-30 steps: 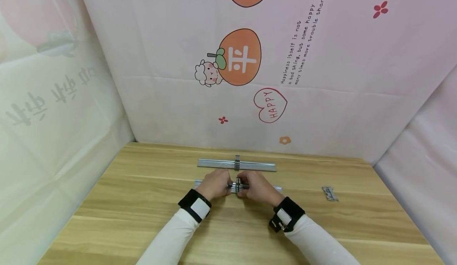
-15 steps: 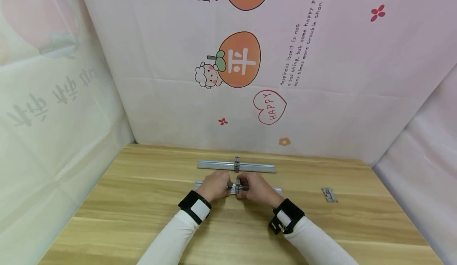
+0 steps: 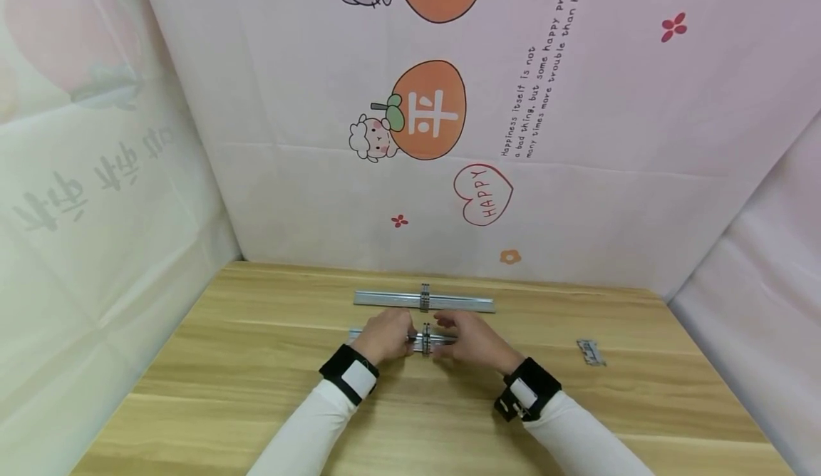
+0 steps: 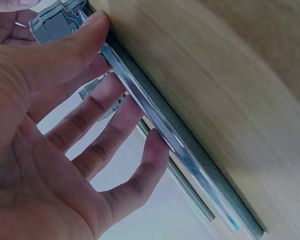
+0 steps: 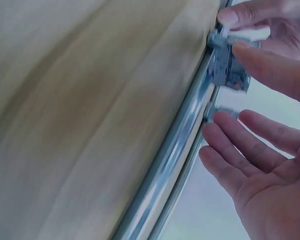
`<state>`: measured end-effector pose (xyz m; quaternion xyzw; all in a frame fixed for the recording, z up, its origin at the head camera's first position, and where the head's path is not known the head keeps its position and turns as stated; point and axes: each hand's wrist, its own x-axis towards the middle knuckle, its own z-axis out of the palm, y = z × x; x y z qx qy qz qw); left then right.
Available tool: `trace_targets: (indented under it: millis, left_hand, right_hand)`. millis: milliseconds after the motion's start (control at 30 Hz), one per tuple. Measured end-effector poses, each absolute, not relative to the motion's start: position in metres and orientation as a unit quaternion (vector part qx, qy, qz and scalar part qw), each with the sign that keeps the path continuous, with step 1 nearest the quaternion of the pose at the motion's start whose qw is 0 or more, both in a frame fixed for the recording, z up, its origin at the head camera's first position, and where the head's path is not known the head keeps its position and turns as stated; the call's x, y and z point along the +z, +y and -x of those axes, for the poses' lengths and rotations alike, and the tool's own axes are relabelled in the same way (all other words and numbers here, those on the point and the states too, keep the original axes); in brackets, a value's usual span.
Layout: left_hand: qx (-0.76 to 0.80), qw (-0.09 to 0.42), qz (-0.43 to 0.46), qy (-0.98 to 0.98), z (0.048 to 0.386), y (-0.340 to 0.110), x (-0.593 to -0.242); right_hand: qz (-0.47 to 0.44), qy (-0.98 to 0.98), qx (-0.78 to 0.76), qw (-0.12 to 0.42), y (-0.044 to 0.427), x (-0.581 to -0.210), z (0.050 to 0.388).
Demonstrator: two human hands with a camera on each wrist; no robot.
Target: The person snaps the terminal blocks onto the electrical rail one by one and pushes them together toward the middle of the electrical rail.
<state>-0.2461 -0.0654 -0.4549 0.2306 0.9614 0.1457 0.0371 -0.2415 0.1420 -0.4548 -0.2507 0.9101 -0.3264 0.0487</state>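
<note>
Near the middle of the table lies a metal DIN rail (image 4: 162, 127) with grey terminal blocks (image 3: 426, 340) clipped across it. My left hand (image 3: 387, 335) holds the rail left of the blocks, thumb on the near edge and fingertips along the far edge in the left wrist view. On the other side, my right hand (image 3: 473, 340) has its fingers spread, with nothing gripped between them. In the right wrist view its thumb is beside the blocks (image 5: 230, 65); whether it touches them I cannot tell. Both hands partly cover the rail in the head view.
Behind the hands lies a second DIN rail (image 3: 462, 303), with grey blocks (image 3: 425, 296) at its middle. A loose grey terminal block (image 3: 591, 352) lies on the wooden table (image 3: 256, 390) to the right. Printed white cloth (image 3: 308, 198) hangs behind and at both sides.
My right hand has let go of the terminal blocks, spread its fingers and shifted slightly right. The left hand stays on the rail. The head view has tilted up slightly.
</note>
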Motion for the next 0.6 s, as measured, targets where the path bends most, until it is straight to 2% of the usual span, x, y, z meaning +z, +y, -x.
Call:
trace_targets:
  millis: [267, 600]
  left_hand:
    - [0.145, 0.028, -0.235, 0.961, 0.244, -0.065, -0.455]
    - [0.147, 0.029, -0.237, 0.96, 0.241, -0.065, -0.452]
  right_hand:
    - [0.232, 0.932, -0.275, 0.027, 0.177, -0.451, 0.239]
    - [0.207, 0.946, -0.244, 0.048, 0.23, -0.441, 0.237]
